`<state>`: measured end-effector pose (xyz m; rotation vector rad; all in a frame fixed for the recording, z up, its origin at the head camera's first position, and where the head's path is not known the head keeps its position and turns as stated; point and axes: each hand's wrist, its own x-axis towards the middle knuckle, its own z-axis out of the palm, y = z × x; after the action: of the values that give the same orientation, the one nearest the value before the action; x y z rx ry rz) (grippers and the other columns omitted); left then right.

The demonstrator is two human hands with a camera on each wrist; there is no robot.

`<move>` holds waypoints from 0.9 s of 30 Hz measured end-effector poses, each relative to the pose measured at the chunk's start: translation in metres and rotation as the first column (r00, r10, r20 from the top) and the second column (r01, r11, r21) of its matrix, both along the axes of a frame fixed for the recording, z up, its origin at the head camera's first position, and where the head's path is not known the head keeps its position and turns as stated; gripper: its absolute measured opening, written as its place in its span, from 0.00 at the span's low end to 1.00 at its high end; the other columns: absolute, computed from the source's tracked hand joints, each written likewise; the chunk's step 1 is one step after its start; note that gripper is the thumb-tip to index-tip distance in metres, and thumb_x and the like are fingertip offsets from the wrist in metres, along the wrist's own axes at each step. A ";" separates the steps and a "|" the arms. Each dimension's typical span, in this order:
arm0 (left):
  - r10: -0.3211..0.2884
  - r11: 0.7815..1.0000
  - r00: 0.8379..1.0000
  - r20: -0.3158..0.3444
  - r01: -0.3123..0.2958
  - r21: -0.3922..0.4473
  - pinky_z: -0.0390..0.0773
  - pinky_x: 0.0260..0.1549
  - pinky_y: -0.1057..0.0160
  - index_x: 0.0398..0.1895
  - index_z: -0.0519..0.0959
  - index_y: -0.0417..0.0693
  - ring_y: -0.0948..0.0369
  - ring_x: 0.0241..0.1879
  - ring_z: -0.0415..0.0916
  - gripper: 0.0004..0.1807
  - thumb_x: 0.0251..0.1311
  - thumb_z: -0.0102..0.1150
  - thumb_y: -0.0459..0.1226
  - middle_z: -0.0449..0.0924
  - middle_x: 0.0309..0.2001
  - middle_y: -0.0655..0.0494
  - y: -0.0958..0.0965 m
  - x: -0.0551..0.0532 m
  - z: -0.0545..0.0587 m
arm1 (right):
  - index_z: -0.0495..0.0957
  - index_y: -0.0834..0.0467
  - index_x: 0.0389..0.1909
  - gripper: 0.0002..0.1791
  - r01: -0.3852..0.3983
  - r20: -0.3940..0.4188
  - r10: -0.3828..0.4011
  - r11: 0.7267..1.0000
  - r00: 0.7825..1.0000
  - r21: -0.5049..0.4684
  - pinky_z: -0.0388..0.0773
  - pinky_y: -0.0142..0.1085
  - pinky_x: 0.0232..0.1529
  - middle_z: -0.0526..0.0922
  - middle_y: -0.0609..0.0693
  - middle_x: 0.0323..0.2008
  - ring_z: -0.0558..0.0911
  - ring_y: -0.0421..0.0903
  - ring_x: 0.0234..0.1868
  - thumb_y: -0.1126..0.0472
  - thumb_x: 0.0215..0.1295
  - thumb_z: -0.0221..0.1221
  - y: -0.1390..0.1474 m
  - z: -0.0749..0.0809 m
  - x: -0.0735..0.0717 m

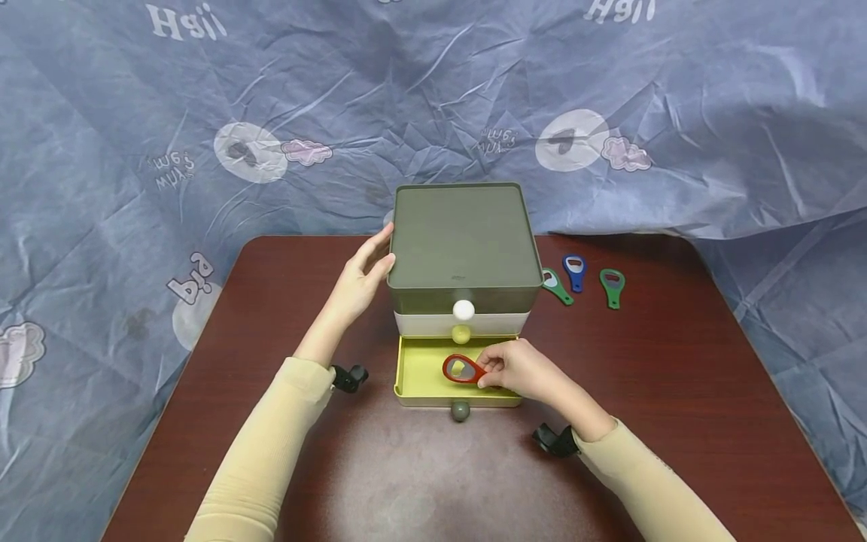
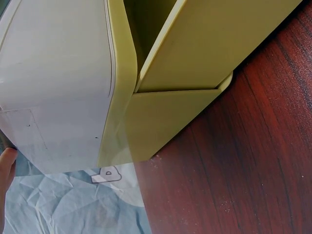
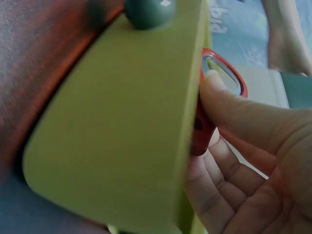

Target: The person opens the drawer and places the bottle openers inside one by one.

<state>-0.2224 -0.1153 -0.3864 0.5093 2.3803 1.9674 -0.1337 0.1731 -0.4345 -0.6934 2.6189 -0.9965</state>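
Note:
A three-tier drawer box (image 1: 463, 237) stands on the table, with a dark green top, a white middle and a yellow bottom tier. Its bottom yellow drawer (image 1: 420, 369) is pulled out toward the front. My right hand (image 1: 521, 369) pinches a red bottle opener (image 1: 448, 367) by its handle, over the drawer's right side; thumb and fingers show round it in the right wrist view. Against the left side of the dark green tier rests my left hand (image 1: 359, 280), fingers extended. In the left wrist view only part of that hand (image 2: 6, 168) shows, by the box.
To the right of the box lie a blue bottle opener (image 1: 576, 272), a green bottle opener (image 1: 612, 287) and another green opener (image 1: 559, 287) partly hidden by the box. A blue printed cloth (image 1: 433, 98) hangs behind the dark red table (image 1: 650, 361).

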 end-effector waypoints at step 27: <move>-0.004 1.000 1.000 -0.018 0.005 0.020 0.66 0.68 0.46 0.76 0.59 0.53 0.52 0.73 0.59 0.29 0.74 0.47 0.38 0.59 0.75 0.49 0.001 0.000 -0.001 | 0.84 0.62 0.32 0.06 -0.019 -0.113 0.034 0.992 0.993 0.127 0.76 0.26 0.31 0.84 0.46 0.24 0.79 0.35 0.28 0.74 0.54 0.65 -0.017 -0.021 -0.001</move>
<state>-0.2225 -0.1145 -0.3877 0.5351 2.3700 1.9954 -0.1344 0.1560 -0.4560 -0.7747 2.7354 -0.7974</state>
